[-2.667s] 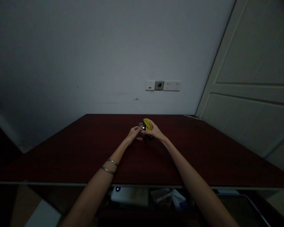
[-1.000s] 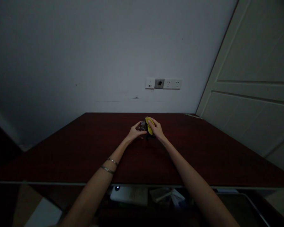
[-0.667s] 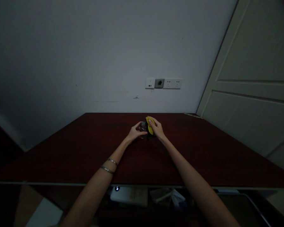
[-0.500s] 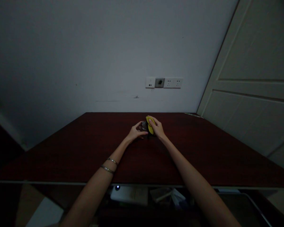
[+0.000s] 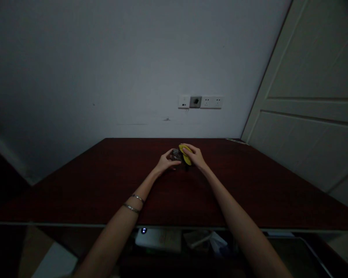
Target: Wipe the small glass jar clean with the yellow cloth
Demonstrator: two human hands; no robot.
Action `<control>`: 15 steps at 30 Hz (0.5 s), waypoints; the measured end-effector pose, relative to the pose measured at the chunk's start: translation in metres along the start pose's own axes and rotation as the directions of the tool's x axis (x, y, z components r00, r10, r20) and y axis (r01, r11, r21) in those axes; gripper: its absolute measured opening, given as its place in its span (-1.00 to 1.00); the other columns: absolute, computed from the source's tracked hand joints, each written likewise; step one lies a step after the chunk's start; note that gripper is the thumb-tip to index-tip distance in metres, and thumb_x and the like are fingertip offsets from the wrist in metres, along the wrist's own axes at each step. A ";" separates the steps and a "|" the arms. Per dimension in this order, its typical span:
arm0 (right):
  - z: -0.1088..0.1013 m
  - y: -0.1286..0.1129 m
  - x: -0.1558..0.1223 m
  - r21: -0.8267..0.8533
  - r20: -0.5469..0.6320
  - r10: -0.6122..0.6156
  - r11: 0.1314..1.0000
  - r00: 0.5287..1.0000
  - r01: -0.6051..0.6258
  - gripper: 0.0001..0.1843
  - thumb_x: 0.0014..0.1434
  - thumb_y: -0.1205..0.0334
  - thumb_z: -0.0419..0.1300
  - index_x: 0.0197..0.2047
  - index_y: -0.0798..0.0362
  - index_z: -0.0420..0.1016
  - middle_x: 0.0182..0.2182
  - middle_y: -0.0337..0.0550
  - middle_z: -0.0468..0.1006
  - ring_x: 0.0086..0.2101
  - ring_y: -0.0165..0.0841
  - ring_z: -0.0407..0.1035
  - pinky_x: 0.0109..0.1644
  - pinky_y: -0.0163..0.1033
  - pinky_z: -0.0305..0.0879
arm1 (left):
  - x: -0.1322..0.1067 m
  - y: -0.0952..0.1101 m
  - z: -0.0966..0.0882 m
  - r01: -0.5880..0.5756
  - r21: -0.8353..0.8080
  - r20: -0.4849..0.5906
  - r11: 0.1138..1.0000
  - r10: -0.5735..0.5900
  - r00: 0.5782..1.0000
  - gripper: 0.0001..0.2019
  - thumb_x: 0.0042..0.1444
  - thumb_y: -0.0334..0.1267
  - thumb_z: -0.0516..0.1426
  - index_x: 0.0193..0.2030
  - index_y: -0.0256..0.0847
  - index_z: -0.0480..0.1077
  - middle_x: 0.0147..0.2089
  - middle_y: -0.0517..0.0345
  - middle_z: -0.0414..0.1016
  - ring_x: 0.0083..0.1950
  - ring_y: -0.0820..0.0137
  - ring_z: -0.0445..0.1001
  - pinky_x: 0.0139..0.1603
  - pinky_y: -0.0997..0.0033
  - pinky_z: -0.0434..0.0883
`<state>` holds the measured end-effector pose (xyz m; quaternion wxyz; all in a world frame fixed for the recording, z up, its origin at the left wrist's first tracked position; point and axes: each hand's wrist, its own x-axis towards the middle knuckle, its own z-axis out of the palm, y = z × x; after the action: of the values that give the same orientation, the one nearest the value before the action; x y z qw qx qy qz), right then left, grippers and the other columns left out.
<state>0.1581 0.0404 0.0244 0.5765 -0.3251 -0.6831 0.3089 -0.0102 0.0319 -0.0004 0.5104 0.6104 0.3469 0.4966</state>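
Note:
Near the back middle of the dark red table [image 5: 174, 193], my left hand [image 5: 164, 163] is closed around a small clear object [image 5: 176, 155] that looks like glass or plastic; its exact kind is too dim to make out. To its right, my right hand [image 5: 195, 155] grips a yellow, flat, rounded piece with a dark side [image 5: 186, 155], perhaps a cloth or pad. The yellow piece is tilted and sits close beside the clear object. I cannot tell whether the two touch. Two bracelets [image 5: 132, 207] circle my left forearm.
A pale wall with a row of sockets [image 5: 201, 102] rises behind the table. A white panelled door [image 5: 310, 100] stands at the right. Below the table's front edge, an open shelf holds a white box-like device [image 5: 159, 239] and crumpled packets [image 5: 205, 241].
My right hand has shifted slightly right and down, and the yellow piece has tilted further with it. My left hand and the clear object stay nearly where they were.

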 end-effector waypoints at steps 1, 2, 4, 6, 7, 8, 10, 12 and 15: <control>-0.002 0.000 0.000 -0.012 0.035 0.003 1.000 0.999 -0.003 -0.61 -0.04 0.03 0.17 -0.16 0.04 0.47 -0.13 -0.10 0.49 -0.09 -0.25 0.33 0.04 -0.13 0.20 | 0.000 0.000 0.000 -0.001 -0.005 0.000 1.000 0.001 1.000 -0.21 -0.34 -0.27 0.32 0.12 -0.19 0.17 -0.12 -0.03 0.40 -0.29 0.37 0.43 -0.57 0.50 0.45; -0.003 -0.001 0.000 -0.019 0.068 0.004 1.000 0.998 -0.003 -0.62 -0.05 0.03 0.18 -0.17 0.03 0.48 -0.13 -0.10 0.49 -0.08 -0.24 0.33 0.04 -0.13 0.20 | -0.001 0.001 0.000 -0.002 -0.009 0.000 1.000 0.002 1.000 -0.21 -0.33 -0.27 0.32 0.13 -0.20 0.16 -0.12 -0.04 0.40 -0.29 0.36 0.43 -0.57 0.50 0.44; -0.004 -0.002 -0.001 -0.025 0.113 0.008 1.000 0.994 -0.005 -0.63 -0.06 0.04 0.19 -0.18 0.03 0.49 -0.14 -0.11 0.49 -0.09 -0.24 0.33 0.03 -0.14 0.20 | -0.002 0.001 0.000 0.001 -0.017 0.003 1.000 -0.001 1.000 -0.19 -0.33 -0.27 0.32 0.15 -0.20 0.14 -0.11 -0.05 0.39 -0.28 0.35 0.43 -0.57 0.49 0.44; -0.003 -0.003 -0.002 -0.034 0.119 0.022 0.999 0.993 -0.018 -0.63 -0.05 0.05 0.19 -0.17 0.03 0.48 -0.14 -0.10 0.50 -0.10 -0.25 0.34 0.03 -0.14 0.21 | -0.002 0.000 0.000 0.010 -0.022 0.003 1.000 -0.010 1.000 -0.17 -0.33 -0.28 0.32 0.16 -0.21 0.12 -0.11 -0.07 0.40 -0.28 0.34 0.43 -0.57 0.48 0.45; -0.002 -0.004 -0.003 -0.041 0.115 0.031 0.999 0.993 -0.026 -0.63 -0.05 0.05 0.19 -0.17 0.04 0.48 -0.15 -0.10 0.50 -0.10 -0.25 0.35 0.02 -0.13 0.21 | -0.002 0.000 0.000 0.015 -0.024 0.002 1.000 -0.015 1.000 -0.17 -0.34 -0.28 0.32 0.16 -0.21 0.12 -0.11 -0.07 0.40 -0.29 0.34 0.43 -0.57 0.48 0.45; -0.002 -0.004 -0.003 -0.046 0.109 0.039 0.998 0.993 -0.034 -0.62 -0.04 0.05 0.18 -0.16 0.05 0.48 -0.15 -0.09 0.50 -0.10 -0.24 0.35 0.02 -0.13 0.21 | -0.002 -0.001 0.000 0.018 -0.024 0.000 1.000 -0.018 1.000 -0.17 -0.34 -0.28 0.32 0.16 -0.21 0.13 -0.11 -0.07 0.40 -0.29 0.34 0.43 -0.56 0.48 0.45; -0.001 -0.004 -0.002 -0.043 0.101 0.048 0.998 0.994 -0.044 -0.62 -0.03 0.05 0.17 -0.15 0.06 0.47 -0.14 -0.07 0.49 -0.10 -0.24 0.34 0.03 -0.12 0.21 | -0.001 -0.001 0.001 0.021 -0.020 0.001 1.000 -0.021 1.000 -0.17 -0.35 -0.28 0.33 0.15 -0.21 0.14 -0.12 -0.07 0.41 -0.30 0.35 0.43 -0.56 0.48 0.45; 0.000 -0.003 -0.002 -0.029 0.097 0.047 0.999 0.994 -0.044 -0.62 -0.03 0.05 0.17 -0.15 0.06 0.47 -0.13 -0.07 0.49 -0.10 -0.24 0.34 0.02 -0.12 0.21 | -0.001 -0.001 0.001 0.022 -0.017 0.009 1.000 -0.022 1.000 -0.17 -0.35 -0.28 0.33 0.15 -0.20 0.14 -0.12 -0.06 0.41 -0.30 0.35 0.43 -0.56 0.48 0.45; 0.000 -0.001 -0.001 -0.007 0.084 0.056 0.998 0.995 -0.056 -0.61 -0.03 0.04 0.17 -0.15 0.05 0.48 -0.13 -0.08 0.49 -0.11 -0.24 0.35 0.01 -0.11 0.22 | -0.001 0.000 0.002 0.023 -0.018 0.009 1.000 -0.023 1.000 -0.16 -0.35 -0.29 0.33 0.16 -0.19 0.12 -0.12 -0.05 0.41 -0.31 0.36 0.43 -0.57 0.48 0.45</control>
<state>0.1583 0.0393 0.0249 0.5376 -0.3321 -0.6980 0.3369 -0.0087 0.0306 -0.0010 0.5232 0.6037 0.3473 0.4911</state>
